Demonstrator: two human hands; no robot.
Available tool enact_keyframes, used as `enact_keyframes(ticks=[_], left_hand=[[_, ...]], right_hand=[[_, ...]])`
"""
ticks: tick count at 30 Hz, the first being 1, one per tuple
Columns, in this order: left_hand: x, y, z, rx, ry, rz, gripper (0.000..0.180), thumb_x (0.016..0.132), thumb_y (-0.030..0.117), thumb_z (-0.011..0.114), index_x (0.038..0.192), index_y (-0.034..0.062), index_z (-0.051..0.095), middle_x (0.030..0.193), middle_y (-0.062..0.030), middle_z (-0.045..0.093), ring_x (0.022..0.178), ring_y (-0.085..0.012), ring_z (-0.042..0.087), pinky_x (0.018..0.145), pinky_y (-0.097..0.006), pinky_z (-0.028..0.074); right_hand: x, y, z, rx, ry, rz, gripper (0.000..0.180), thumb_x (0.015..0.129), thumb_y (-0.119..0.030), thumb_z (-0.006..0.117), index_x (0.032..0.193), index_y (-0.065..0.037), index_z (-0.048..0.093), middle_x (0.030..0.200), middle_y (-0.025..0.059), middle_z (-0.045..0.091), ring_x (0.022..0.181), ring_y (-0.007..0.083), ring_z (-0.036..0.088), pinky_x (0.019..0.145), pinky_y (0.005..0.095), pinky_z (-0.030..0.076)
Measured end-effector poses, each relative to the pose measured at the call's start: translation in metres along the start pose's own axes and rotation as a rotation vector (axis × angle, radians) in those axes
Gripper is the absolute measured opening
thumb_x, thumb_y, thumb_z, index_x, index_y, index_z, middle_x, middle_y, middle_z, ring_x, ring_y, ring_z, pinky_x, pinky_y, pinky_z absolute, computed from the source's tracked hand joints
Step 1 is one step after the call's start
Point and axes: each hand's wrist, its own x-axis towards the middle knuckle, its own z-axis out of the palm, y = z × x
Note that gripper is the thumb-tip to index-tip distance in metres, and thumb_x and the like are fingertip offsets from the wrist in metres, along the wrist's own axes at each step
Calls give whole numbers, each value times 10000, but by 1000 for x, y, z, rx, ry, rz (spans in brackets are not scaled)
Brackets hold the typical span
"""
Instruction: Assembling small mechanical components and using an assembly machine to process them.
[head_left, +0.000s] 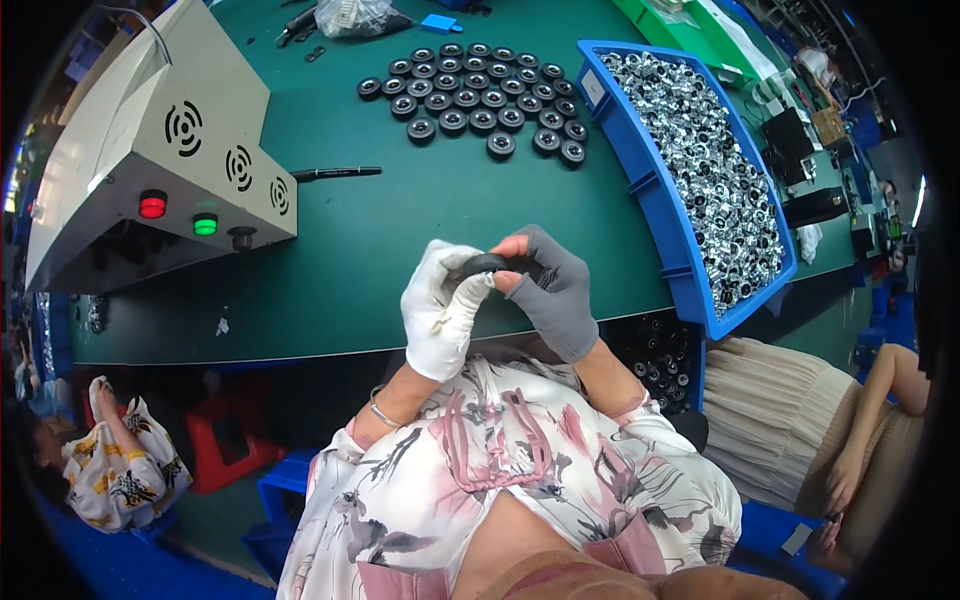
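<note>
Both my hands meet over the near edge of the green table, pinching a small black wheel [486, 264] between them. A white glove covers my left hand [440, 305], its fingers curled round the wheel's left side. My right hand [552, 290] wears a grey glove with bare fingertips; thumb and forefinger grip the wheel from the right. Some dark textured material shows behind the right fingers, too hidden to name. Farther off, many like black wheels [453, 122] with pale rings lie flat in a loose group.
A beige metal box [215, 150] with red and green buttons stands at left, a black pen [340, 172] beside it. On the right, a blue bin [650, 215] holds shiny metal parts. Below the table edge sits a container of dark wheels [660, 365]. Other people sit at both sides.
</note>
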Motion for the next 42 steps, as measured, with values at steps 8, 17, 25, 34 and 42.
enact_keyframes(ticks=[8,17,25,34,42], left_hand=[[2,6,-5,45,76,-1,322,854,70,780,1133,2,636,1068,-40,576,895,-100,587,782,-238,493],[-2,1,-12,97,4,84,317,855,10,757,1142,5,622,1112,-65,600,930,-124,595,842,-262,497],[-2,14,-14,88,-8,-37,295,812,-56,759,1077,-16,636,1007,-73,594,892,-141,607,804,-264,494],[-4,11,-20,466,-17,237,212,818,-17,772,1006,-10,673,986,-69,617,858,-131,618,743,-261,509],[-6,7,-13,100,90,-61,241,858,-2,747,1091,-8,685,1005,-63,607,865,-116,622,752,-242,511]], right_hand=[[1,5,2,107,36,65,354,829,-59,776,1147,11,636,1087,46,631,1014,125,600,912,267,477],[5,-3,-6,-163,-149,-75,275,839,30,684,1111,8,658,1148,81,581,1011,152,582,932,289,464],[4,1,-8,-162,-186,-37,219,858,7,675,1076,11,655,1109,77,581,1011,145,560,866,294,462],[-1,10,-3,58,-187,97,249,859,-4,705,1089,25,615,1106,58,587,1015,127,560,911,272,458],[-3,13,4,-83,-56,37,261,846,20,702,1095,26,624,1053,51,631,969,111,594,855,252,486]])
